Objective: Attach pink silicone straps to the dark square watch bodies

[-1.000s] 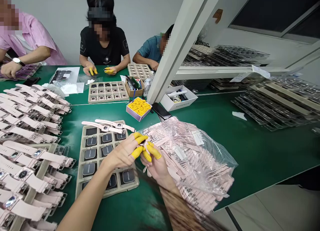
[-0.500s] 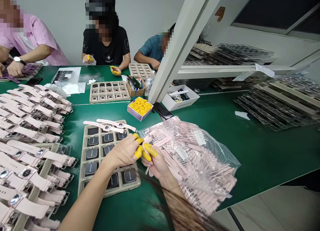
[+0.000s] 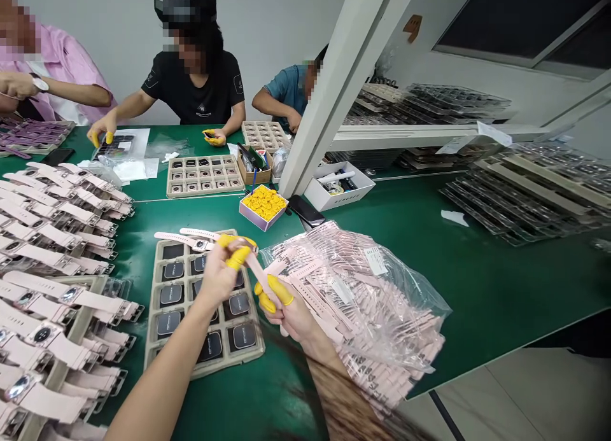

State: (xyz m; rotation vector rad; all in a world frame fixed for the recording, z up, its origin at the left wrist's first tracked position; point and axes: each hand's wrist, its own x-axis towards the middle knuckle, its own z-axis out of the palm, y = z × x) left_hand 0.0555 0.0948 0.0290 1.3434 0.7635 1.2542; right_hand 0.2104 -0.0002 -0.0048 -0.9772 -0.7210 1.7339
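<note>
A pale pink watch strap (image 3: 259,273) stretches slantwise between my two hands. My left hand (image 3: 223,269), with yellow finger cots on its fingertips, is closed around the strap's upper end; some of its fingers are blurred. Lower down, my right hand (image 3: 296,310) pinches the strap between yellow-covered fingers. Beneath my left hand lies a beige tray (image 3: 200,368) with dark square watch faces (image 3: 242,336) in its compartments. Across the tray's far edge lie watches with pink straps (image 3: 174,237). Close to my right hand, a clear plastic bag (image 3: 410,294) spills many pink straps (image 3: 324,310).
At left are stacked trays of pink watches (image 3: 71,326). Beyond my hands stand a box of yellow finger cots (image 3: 264,203), a white box (image 3: 338,186) and a metal post (image 3: 329,91). Co-workers sit across the green table (image 3: 477,269); one in black (image 3: 205,97) reaches toward dark pieces.
My hands have drawn apart, the left going up and leftward, so more strap shows between them. Across the table, the co-worker in black has reached out to the side.
</note>
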